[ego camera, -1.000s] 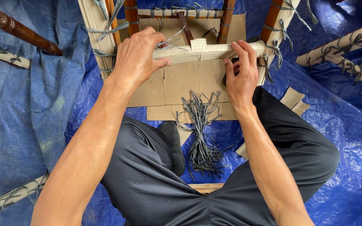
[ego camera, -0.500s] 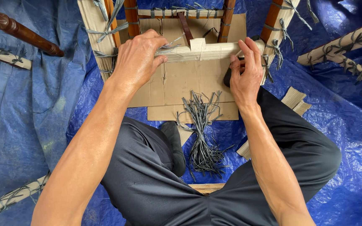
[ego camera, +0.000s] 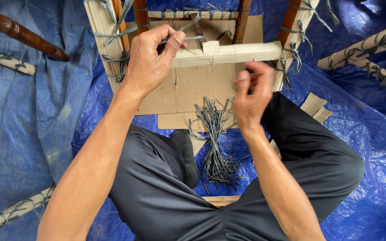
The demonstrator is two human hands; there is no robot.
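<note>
My left hand [ego camera: 150, 58] rests on the left end of a cardboard-wrapped rail [ego camera: 233, 52] of a wooden chair frame [ego camera: 242, 18] and pinches a grey tie strip [ego camera: 188, 27] between thumb and fingers. My right hand [ego camera: 251, 93] hovers off the rail, blurred, with fingers loosely bent and nothing visible in it. It is just above a flat cardboard sheet [ego camera: 188, 91] and a bundle of grey tie strips [ego camera: 215, 147] lying between my legs.
A blue tarp [ego camera: 23, 134] covers the floor. A dark turned wooden leg [ego camera: 18, 33] lies at top left. Cardboard-wrapped, tied pieces lie at right [ego camera: 362, 47] and lower left [ego camera: 10, 214]. Cardboard scraps [ego camera: 313, 107] sit by my right knee.
My right hand has let go of the rail's right end and moved down towards me. My left hand has shifted to pinch a grey tie at the rail's left end.
</note>
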